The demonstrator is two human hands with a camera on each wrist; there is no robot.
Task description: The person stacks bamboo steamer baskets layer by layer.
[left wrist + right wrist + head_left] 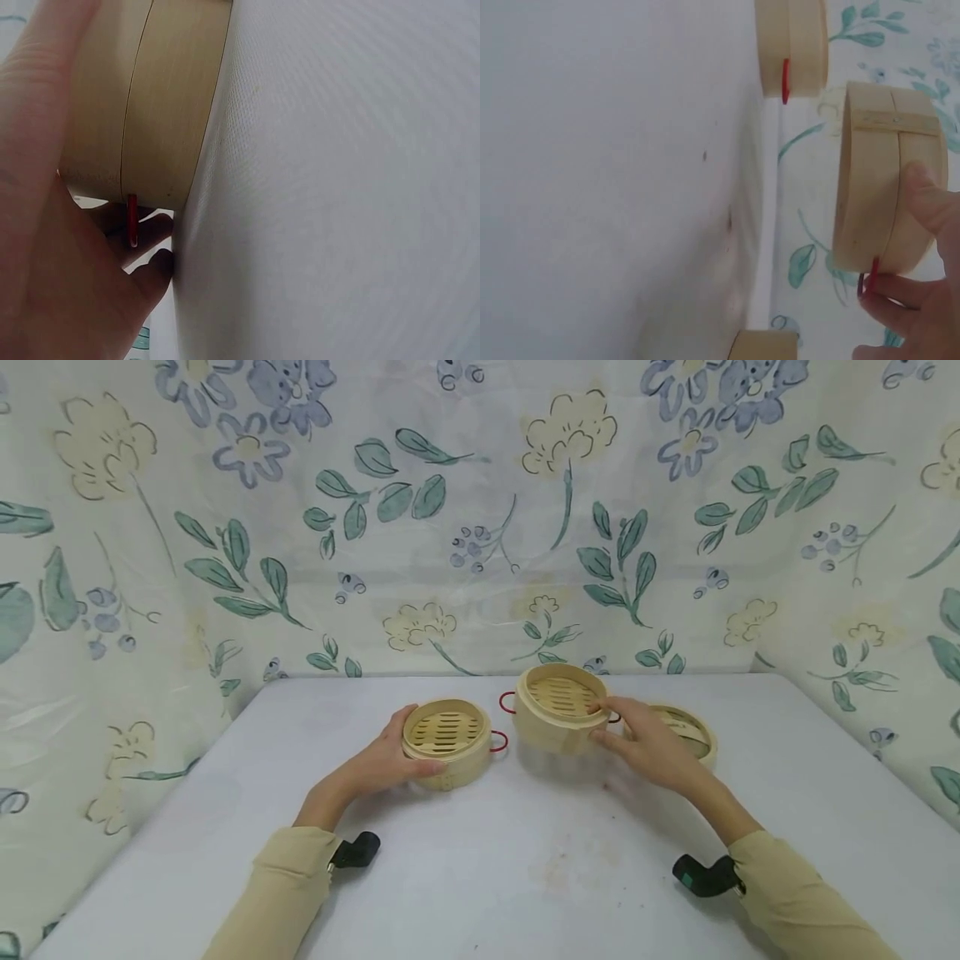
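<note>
A round bamboo steamer basket with a slatted floor and a red wire handle rests on the white table. My left hand grips its left wall, thumb at the front; the left wrist view shows that wall against my palm. My right hand holds a second bamboo steamer basket by its right rim, lifted a little off the table and tilted. In the right wrist view this basket hangs apart from the tabletop, with my fingers curled on its rim.
A third bamboo piece lies on the table behind my right hand, partly hidden. A flowered cloth hangs as a backdrop behind and beside the table. Black wrist camera mounts sit at my cuffs.
</note>
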